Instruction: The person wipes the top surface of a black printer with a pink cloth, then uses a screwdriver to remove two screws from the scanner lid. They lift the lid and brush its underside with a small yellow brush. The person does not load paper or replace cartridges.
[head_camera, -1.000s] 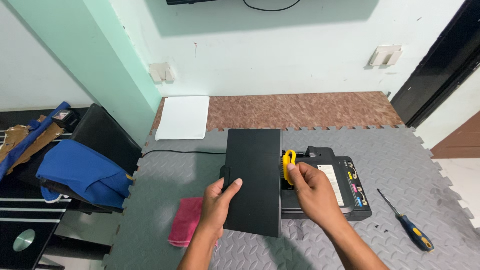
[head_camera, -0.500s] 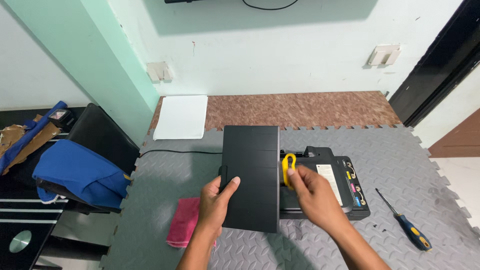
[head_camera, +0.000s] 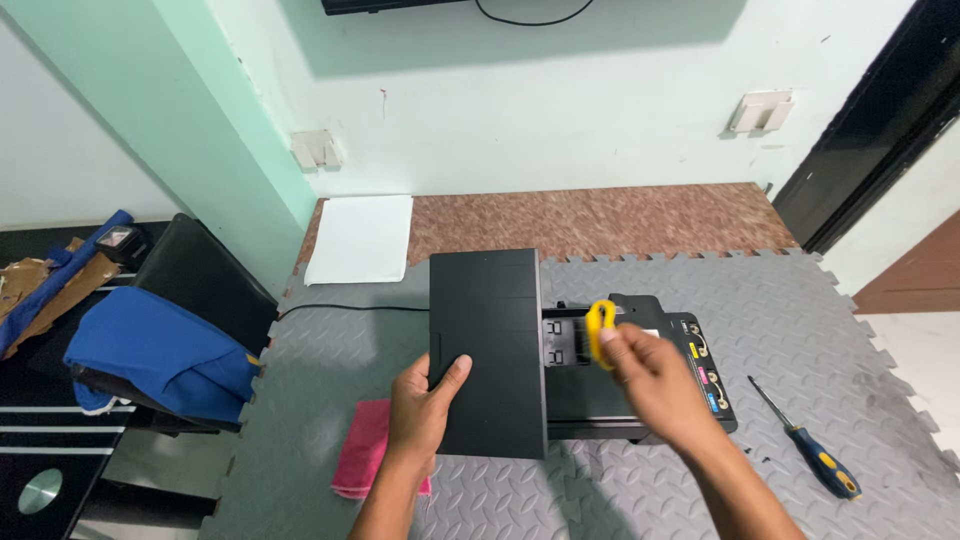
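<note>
Nearest, the left hand (head_camera: 425, 405) props the printer's black lid (head_camera: 487, 350) up on edge, thumb over its near face and fingers hidden behind – likely so the inside of the printer (head_camera: 640, 375) stays open to reach. Just beyond, the right hand (head_camera: 655, 375) pinches a yellow looped piece (head_camera: 599, 331) at its fingertips, held upright over the open bay – long axis running away from the person, toward the far wall (head_camera: 560, 100)

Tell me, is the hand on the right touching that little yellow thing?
Touching. The head view shows the right hand pinching the yellow plastic piece between its fingertips above the black printer, with no gap between them.
</note>
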